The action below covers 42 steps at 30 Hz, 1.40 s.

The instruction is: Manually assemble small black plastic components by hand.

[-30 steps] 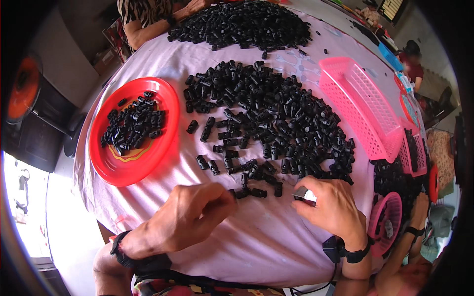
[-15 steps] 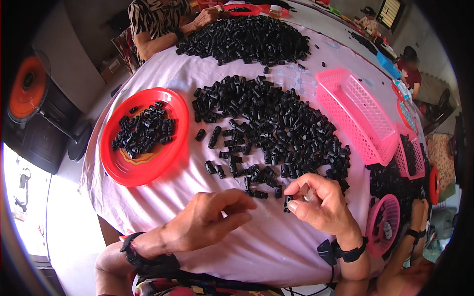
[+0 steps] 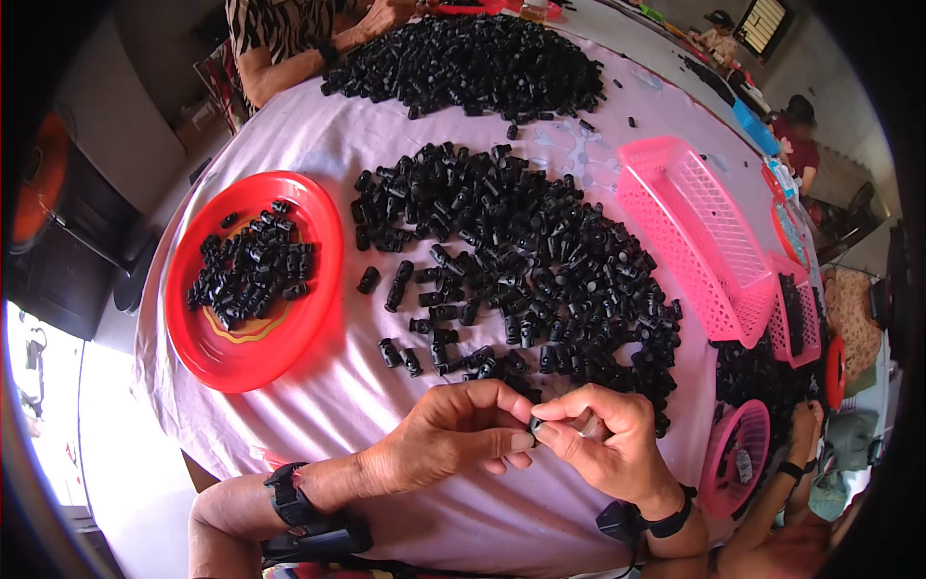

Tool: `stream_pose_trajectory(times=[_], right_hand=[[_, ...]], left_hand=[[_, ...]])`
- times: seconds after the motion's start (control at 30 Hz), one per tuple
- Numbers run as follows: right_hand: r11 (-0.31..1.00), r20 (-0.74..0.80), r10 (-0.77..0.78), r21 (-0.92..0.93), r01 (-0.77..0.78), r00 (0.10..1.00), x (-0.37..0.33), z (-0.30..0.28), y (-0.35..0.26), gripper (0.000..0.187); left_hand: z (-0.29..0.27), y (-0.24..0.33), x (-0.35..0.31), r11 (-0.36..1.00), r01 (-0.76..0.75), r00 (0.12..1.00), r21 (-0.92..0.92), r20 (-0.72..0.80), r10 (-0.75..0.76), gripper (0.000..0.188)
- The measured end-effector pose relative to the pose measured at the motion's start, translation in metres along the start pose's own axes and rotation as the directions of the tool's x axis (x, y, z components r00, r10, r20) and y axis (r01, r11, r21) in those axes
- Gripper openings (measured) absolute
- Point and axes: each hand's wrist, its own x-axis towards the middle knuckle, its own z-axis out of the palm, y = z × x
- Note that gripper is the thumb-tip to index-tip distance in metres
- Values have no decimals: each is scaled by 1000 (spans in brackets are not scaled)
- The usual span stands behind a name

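Nearest, low in the middle of the view, the left hand (image 3: pixel 449 434) and the right hand (image 3: pixel 612 439) meet over the near part of the cloth-covered surface (image 3: pixel 362 410), the fingers of each closed in a pinch on 1 small black part (image 3: pixel 533 426). It sits between the 2 sets of fingertips and is mostly covered, so its exact form and how its ends point are hard to make out. A pale object (image 3: pixel 583 421) shows inside the curl of the right hand, too partly seen to name. The step in hand looks like close two-handed work on that 1 part; the next move seems to call for a firm, well-aligned pinch, with the pale object kept clear of the fingertips. Just beyond the hands begin the loose black parts (image 3: pixel 579 241), scattered at the near edge and denser farther back. To their left, well apart from the hands, a red plate (image 3: pixel 256 372) carries a smaller cluster of similar parts (image 3: pixel 256 265). Beyond the right hand, a long pink basket (image 3: pixel 709 241) stands beside the spread. Farther off lies a larger heap (image 3: pixel 473 63), with a co-worker's hand (image 3: pixel 388 13) at its far left edge.
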Motion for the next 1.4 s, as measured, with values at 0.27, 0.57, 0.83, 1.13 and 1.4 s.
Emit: stream_pose_trajectory(times=[0.27,0.57,0.83,1.13,1.4], right_hand=[[970,-8,141,202,-136,990,-2,8,8,13],[972,26,145,181,-147,989,-1,6,0,18],[1000,-40,14,19,-14,999,-1,7,-4,20],[965,-124,-257,-89,247,958,0,16,4,28],[935,-76,-305,-210,284,949,3,16,-1,37]], left_hand=[[-4,-1,1,998,43,995,-39,94,-39,23],[-11,-4,-2,1000,13,991,-12,137,-11,27],[-9,-7,-6,990,-90,995,-111,20,93,32],[-7,-8,-5,984,-125,992,-127,-2,126,30],[-5,-7,-5,988,-92,996,-123,0,93,30]])
